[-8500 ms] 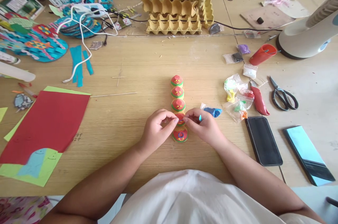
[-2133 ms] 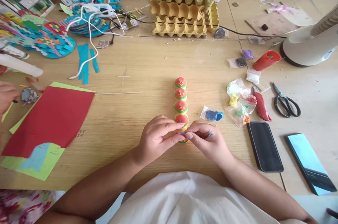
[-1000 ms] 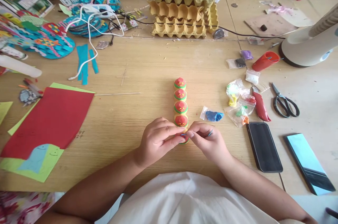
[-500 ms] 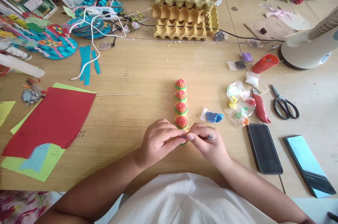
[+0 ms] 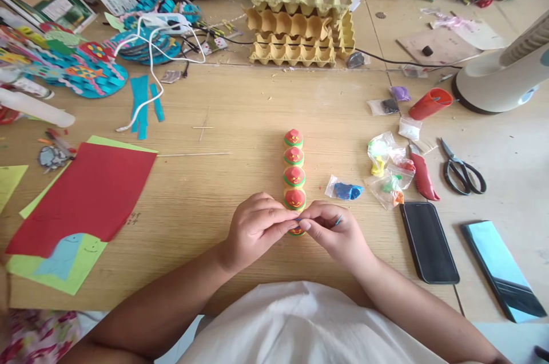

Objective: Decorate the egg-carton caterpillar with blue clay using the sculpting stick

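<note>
A row of egg-carton cups (image 5: 294,175) stands on the table, each covered with red clay edged in green, with small yellow marks. Over the nearest cup (image 5: 297,232), which shows some blue on it, my two hands meet. My left hand (image 5: 262,228) is closed in a pinch, thumb against forefinger. Facing it, my right hand (image 5: 337,232) also pinches, fingertips almost touching the left ones. A speck of blue shows between the fingertips; its shape is hidden. A thin blue-green thing (image 5: 338,220) shows at my right fingers. A bag of blue clay (image 5: 345,190) lies to the right.
Clay bags (image 5: 388,172), a red-handled cutter (image 5: 422,172), scissors (image 5: 463,166) and two phones (image 5: 430,242) lie right. Red paper (image 5: 86,198) lies left. Egg cartons (image 5: 294,52) stack at the back; a red cup (image 5: 430,103) lies near a white appliance (image 5: 489,80).
My right fingertips have shifted slightly left, and more of the nearest cup and its blue part shows beneath them. The row of cups has stayed in place.
</note>
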Available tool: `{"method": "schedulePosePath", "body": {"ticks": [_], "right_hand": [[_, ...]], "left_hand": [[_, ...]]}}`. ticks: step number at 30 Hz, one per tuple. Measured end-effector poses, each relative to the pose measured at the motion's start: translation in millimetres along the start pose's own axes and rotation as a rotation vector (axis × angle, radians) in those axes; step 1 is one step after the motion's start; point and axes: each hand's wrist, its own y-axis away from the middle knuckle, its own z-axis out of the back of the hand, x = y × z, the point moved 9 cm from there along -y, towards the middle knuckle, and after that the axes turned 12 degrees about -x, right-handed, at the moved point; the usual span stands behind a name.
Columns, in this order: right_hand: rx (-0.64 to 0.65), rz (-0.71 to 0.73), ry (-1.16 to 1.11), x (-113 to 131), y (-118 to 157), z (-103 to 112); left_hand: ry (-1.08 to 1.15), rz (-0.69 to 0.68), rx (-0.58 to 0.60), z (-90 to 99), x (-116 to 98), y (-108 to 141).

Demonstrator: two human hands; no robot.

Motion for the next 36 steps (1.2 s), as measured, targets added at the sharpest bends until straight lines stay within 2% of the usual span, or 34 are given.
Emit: {"method": "schedulePosePath", "body": {"ticks": [16,25,31,36], "right_hand": [[-0.005,0.172,0.110,19.4,-2.9,1.0],[0.017,0.153,0.136,17.6,0.1,1.4],[0.019,0.016,0.038,2.6,0.4,2.3],[-0.012,0.022,0.027,1.3,-0.2,3.6]], "left_hand": [[0.039,0.063,0.003,-1.1,6.1,-0.5],[0.080,0.084,-0.001,-0.1,5.2,-0.9],[0.067,0.076,-0.017,1.4,5.1,-1.3],[0.064,0.065,-0.021,0.0,5.1,-1.0]]}}
